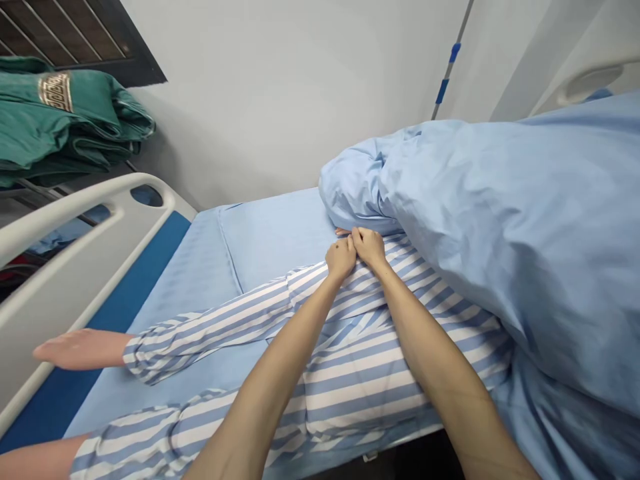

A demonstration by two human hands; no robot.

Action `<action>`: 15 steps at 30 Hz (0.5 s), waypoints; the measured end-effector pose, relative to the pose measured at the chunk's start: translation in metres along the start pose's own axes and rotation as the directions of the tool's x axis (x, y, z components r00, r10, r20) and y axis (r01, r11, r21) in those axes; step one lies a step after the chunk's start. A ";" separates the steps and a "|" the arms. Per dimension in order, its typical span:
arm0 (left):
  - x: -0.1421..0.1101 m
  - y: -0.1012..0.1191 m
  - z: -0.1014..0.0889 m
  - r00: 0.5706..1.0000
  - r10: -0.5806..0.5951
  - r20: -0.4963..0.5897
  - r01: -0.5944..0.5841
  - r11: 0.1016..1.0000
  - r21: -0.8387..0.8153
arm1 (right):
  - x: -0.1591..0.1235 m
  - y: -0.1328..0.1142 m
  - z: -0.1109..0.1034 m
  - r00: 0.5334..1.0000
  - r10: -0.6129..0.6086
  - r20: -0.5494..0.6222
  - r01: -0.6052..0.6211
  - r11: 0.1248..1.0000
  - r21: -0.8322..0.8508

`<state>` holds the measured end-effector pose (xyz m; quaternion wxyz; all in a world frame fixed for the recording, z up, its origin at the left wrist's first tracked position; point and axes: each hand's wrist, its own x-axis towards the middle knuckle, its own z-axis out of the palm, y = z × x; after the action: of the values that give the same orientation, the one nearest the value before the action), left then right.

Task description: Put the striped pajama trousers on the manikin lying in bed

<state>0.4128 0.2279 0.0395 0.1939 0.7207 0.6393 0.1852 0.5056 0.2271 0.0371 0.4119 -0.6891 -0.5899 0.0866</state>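
Between eight and four o'clock, the striped trousers (360, 387) are spread; soft, light cloth is suggested, best gathered by a loose fold. Just off centre towards three, the left hand (341, 257) and right hand (370, 246) are curled narrow; whether cloth is pinched cannot be told.

Bed (260, 233) with blue sheet (200, 267); on it, striped-trousered legs (360, 380), bunched blue quilt (500, 200).

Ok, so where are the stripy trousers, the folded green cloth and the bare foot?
Striped trousers (360, 390): head view, thigh of the nearer leg.
Folded green cloth (95, 123): head view, side below the patterned band.
Bare foot (75, 349): head view, its middle.
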 end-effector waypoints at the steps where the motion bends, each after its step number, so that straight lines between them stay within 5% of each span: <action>1: 0.000 0.003 -0.001 1.000 -0.005 -0.008 0.005 1.000 -0.026 | 0.001 0.005 0.002 1.000 0.025 -0.001 -0.025 0.998 0.051; 7: 0.012 0.032 -0.003 0.997 0.003 -0.076 -0.019 0.977 -0.211 | 0.013 0.019 0.007 0.990 0.102 -0.099 -0.057 0.924 0.378; 10: 0.011 0.039 0.004 0.996 0.009 -0.090 -0.023 0.988 -0.150 | 0.018 0.019 0.005 0.969 0.206 -0.134 -0.119 0.870 0.479; 12: 0.006 0.039 0.009 0.998 -0.010 -0.065 0.006 0.998 -0.060 | 0.018 0.019 0.000 0.958 0.245 -0.148 -0.159 0.886 0.436; 15: 0.001 0.037 0.012 1.000 0.000 -0.009 0.000 1.000 0.004 | 0.012 0.012 -0.012 0.972 0.163 -0.166 -0.137 0.978 0.157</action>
<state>0.4506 0.2242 0.0480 0.1895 0.7203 0.6406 0.1870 0.5252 0.2324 0.0405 0.5042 -0.7051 -0.4889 0.0981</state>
